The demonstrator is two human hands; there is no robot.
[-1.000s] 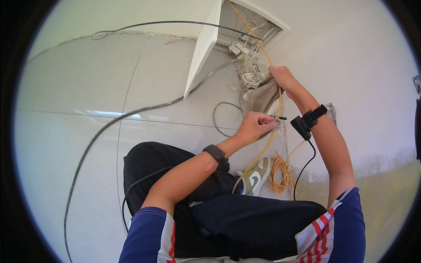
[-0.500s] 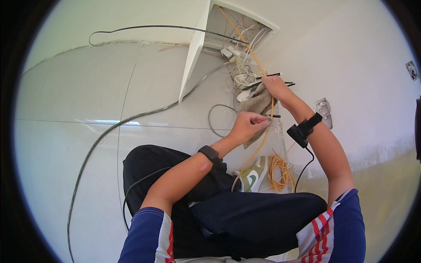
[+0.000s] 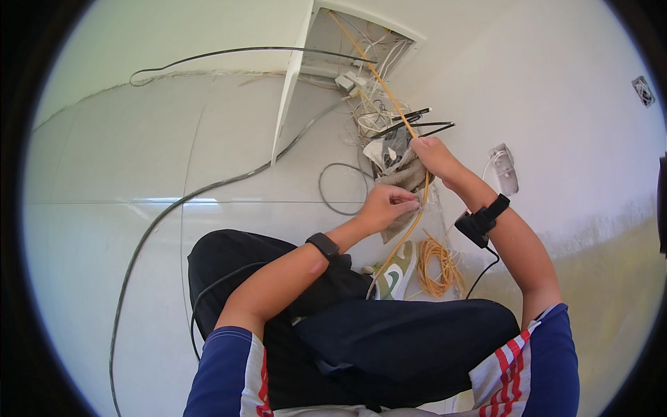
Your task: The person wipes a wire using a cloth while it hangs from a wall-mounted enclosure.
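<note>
My right hand [image 3: 432, 157] grips the orange cable [image 3: 375, 73], which runs down from the open recessed box in the wall. Below it, my left hand [image 3: 392, 206] pinches the edge of a grey-brown cloth or bag [image 3: 396, 224] beside the lower length of that cable. Above the cloth, a clear plastic bag [image 3: 389, 149] with dark contents lies among tangled white wires [image 3: 372, 111], with thin black rods [image 3: 431, 126] sticking out to the right. An orange coil of cable [image 3: 439, 274] lies beside my shoe [image 3: 394, 278].
The white box door [image 3: 286, 118] hangs open at the top. A thick grey cable [image 3: 194, 192] crosses the tiled floor [image 3: 104, 243], and a thin black one [image 3: 229, 51] loops at the back wall. Two open socket boxes [image 3: 507, 174] [image 3: 643, 92] sit in the right wall, the nearer one with wires.
Black rods and the plastic bag have come into sight above the cloth. My right hand sits lower in the picture, still on the orange cable, and the view has shifted somewhat.
</note>
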